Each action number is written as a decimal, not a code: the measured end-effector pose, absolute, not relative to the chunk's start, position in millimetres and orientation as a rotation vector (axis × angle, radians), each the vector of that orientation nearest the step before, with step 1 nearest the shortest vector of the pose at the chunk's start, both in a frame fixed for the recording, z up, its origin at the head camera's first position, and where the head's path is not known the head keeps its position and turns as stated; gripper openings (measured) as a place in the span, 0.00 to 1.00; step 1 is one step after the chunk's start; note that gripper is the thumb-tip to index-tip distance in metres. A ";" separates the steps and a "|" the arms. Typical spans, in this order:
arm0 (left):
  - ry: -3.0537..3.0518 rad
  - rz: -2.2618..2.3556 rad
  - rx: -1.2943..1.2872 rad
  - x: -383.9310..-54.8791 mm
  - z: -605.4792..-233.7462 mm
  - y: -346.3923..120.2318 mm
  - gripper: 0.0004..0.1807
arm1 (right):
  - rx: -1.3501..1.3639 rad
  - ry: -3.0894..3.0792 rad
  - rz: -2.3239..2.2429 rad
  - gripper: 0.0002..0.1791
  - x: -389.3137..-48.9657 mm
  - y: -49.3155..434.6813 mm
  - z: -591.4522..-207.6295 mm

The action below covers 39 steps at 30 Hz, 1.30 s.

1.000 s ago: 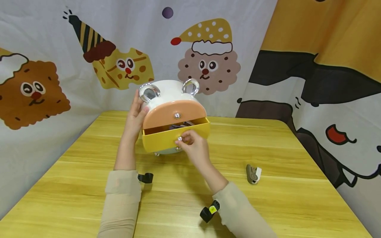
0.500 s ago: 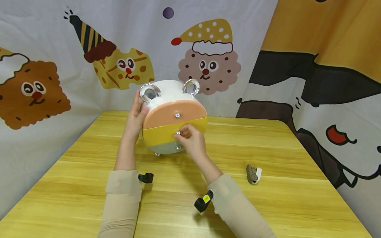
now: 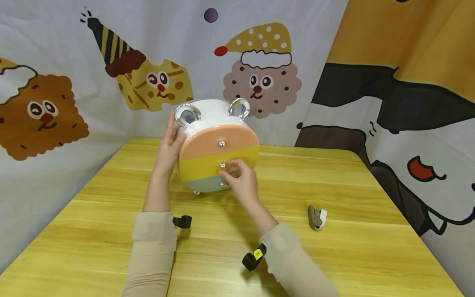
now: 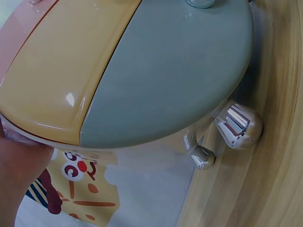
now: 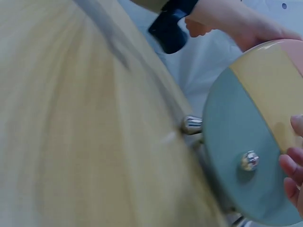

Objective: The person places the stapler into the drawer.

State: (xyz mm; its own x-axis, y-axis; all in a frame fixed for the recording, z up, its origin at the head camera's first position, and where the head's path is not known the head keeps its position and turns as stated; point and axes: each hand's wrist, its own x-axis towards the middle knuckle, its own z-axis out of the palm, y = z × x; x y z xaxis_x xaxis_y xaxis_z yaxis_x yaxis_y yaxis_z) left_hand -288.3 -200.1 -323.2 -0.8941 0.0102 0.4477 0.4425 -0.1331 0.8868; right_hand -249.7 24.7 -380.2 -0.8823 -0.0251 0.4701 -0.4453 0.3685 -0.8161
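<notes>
A round white drawer box [image 3: 215,109] with silver ring ears stands on short silver feet. Its orange, yellow [image 3: 200,167] and green [image 4: 161,71] drawers all lie flush with the front, each with a silver knob. My left hand [image 3: 169,144] holds the box by its left side, thumb near the front edge and fingers around behind. Close to the yellow drawer's knob [image 3: 223,165] is my right hand [image 3: 243,179], its thumb and fingers apart and loosely bent just right of the knob. The right wrist view catches only its fingertips [image 5: 294,165], over the lower drawers.
To the right on the wooden table [image 3: 356,185] lies a small brown and white stapler [image 3: 316,218]. Behind the table hangs a cloth [image 3: 208,53] printed with cartoon figures. Each wrist wears a black camera [image 3: 254,258].
The yellow drawer, pulled out with things inside it a second ago, has slid in flush. My right hand went in with its knob, then eased slightly off it. My left hand stays put.
</notes>
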 end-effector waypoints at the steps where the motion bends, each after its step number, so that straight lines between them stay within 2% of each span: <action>1: -1.846 -2.102 -0.507 -288.5 -323.0 -200.0 0.40 | 0.390 -2.262 1.519 0.18 -248.0 25.3 -383.3; 7: -1.845 -2.073 -0.515 -287.8 -322.3 -198.8 0.39 | 0.280 -2.335 1.477 0.19 -243.0 25.9 -401.9; 20: -1.852 -2.044 -0.494 -287.0 -323.1 -198.9 0.38 | 0.217 -2.408 1.506 0.14 -244.5 18.0 -424.3; 28: -1.853 -2.065 -0.496 -287.4 -322.2 -199.7 0.40 | 0.247 -2.317 1.568 0.09 -247.9 11.7 -427.3; 39: -1.839 -2.064 -0.516 -285.7 -323.4 -198.7 0.39 | 0.222 -2.332 1.539 0.08 -245.5 12.3 -426.4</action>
State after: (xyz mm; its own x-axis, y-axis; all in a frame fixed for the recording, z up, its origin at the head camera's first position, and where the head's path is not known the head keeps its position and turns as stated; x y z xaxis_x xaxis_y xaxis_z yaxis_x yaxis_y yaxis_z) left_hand -285.7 -198.7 -323.4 -0.8806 -0.0037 0.4738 0.4711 -0.1144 0.8747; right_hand -245.5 12.3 -426.4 -0.9311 0.0543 0.3608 -0.3103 0.4023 -0.8613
